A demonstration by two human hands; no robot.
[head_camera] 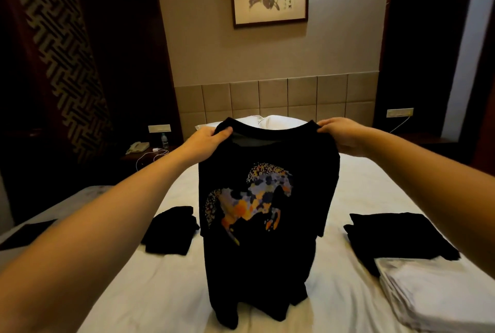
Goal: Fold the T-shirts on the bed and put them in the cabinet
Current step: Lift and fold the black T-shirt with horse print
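The left hand (205,142) pinches one shoulder of a black T-shirt (265,214), thumb on the near side of the cloth and fingers curled behind it. The right hand (341,134) clamps the opposite shoulder the same way, so the collar stretches between the two grips. The shirt hangs straight down from the hands, its multicoloured horse print (249,198) facing the person, and its hem crumples onto the white bed (160,287) directly below the grips. Below and outside the left hand's grip, a folded black garment (171,229) lies on the sheet. Below and outside the right hand's grip sits another folded black garment (396,236), with a folded white stack (439,295) touching its near edge. Beyond the held collar, white pillows (267,121) rest against the padded headboard (276,96).
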